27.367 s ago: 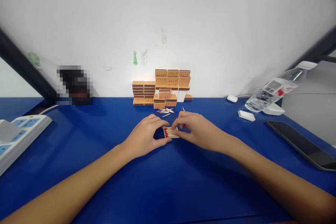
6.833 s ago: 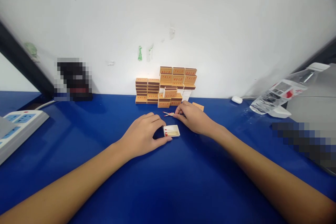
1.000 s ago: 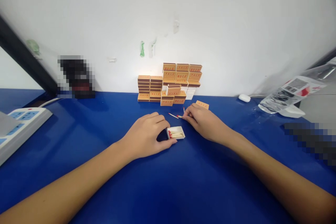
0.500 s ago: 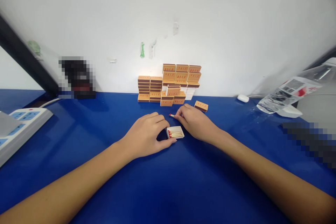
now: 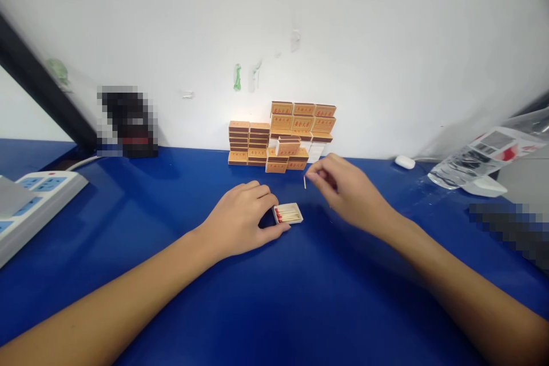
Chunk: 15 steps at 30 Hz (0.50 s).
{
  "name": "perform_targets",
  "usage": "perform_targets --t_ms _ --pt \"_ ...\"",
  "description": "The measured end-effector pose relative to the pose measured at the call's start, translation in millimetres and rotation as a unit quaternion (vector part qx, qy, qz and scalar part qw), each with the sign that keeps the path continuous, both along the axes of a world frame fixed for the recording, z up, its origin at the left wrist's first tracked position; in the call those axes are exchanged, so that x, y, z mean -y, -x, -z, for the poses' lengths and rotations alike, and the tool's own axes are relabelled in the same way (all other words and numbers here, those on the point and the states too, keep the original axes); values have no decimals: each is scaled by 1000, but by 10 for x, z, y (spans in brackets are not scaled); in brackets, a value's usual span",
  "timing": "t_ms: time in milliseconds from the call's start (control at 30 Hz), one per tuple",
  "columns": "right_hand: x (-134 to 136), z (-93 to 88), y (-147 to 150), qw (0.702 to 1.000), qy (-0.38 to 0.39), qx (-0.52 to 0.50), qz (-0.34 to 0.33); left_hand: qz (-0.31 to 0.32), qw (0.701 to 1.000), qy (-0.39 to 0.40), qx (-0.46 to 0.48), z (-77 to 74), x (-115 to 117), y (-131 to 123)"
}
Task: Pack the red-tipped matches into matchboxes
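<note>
My left hand rests on the blue table, its thumb and fingers closed around the left end of an open matchbox tray. Inside the white tray lie several matches, their red heads pointing left. To the right and a little higher, my right hand pinches a single match between thumb and fingertips. That match hangs upright, head end at the fingers. Behind the hands, several matchboxes are stacked against the wall, with one box set on a lower row in front.
A white power strip is at the left, with a pixelated dark object behind it. On the right are a tilted plastic bottle, a small white case with a cable, and a pixelated dark thing.
My right hand has moved right and up, and its match has turned from nearly flat to upright. The loose matchbox beside it is now hidden behind that hand. My left hand stays on the tray.
</note>
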State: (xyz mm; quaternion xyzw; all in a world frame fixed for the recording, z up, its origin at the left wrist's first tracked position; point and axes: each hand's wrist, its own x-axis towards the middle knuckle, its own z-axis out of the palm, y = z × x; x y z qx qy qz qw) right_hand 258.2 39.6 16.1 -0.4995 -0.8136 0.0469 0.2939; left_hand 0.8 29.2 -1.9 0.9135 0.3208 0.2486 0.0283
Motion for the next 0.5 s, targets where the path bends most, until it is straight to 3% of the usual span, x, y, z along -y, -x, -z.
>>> perform_targets --t_ms 133,267,367,500 --pt "-150 83 -50 991 28 23 131 27 1000 -15 0 -6 29 -15" --pt "-179 157 75 983 71 80 150 41 999 -26 0 -13 44 -27" --pt "-187 115 62 980 84 109 144 33 999 -22 5 -17 33 -26" --pt "-216 44 -105 965 81 125 214 32 999 -19 8 -15 23 -18"
